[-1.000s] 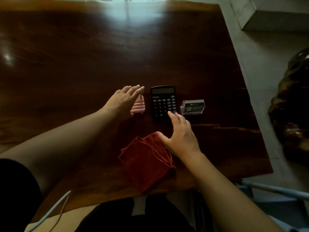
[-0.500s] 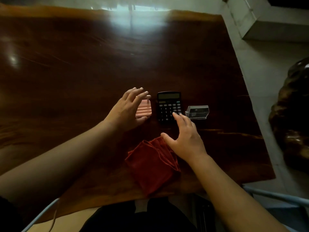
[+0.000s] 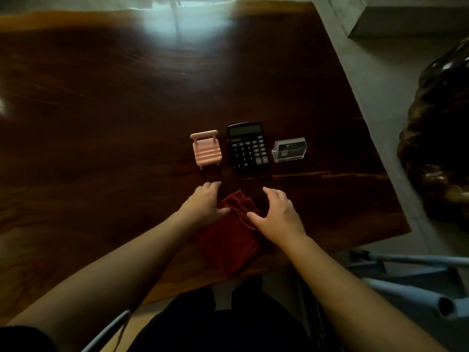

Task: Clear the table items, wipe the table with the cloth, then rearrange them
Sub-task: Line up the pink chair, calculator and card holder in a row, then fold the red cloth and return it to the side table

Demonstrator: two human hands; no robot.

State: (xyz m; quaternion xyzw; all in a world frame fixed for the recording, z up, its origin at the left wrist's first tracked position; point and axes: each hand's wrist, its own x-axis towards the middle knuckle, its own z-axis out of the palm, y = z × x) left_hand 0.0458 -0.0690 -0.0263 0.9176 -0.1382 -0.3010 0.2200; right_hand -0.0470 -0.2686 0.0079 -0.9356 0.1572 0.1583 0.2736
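Observation:
Three items stand in a row on the dark wooden table: a small pink toy chair, a black calculator and a clear plastic card holder. Nearer me lies a crumpled red cloth at the table's front edge. My left hand rests on the cloth's left side, fingers spread. On the cloth's right side lies my right hand, also with fingers apart. Neither hand grips anything.
The table's right edge runs diagonally beside a pale floor. A dark glossy carved object stands to the right. Pale blue metal bars sit at the lower right. A pale block lies at the top right.
My left hand left the pink chair and came back to the cloth. My right hand drew back from the calculator onto the cloth. The chair now stands uncovered.

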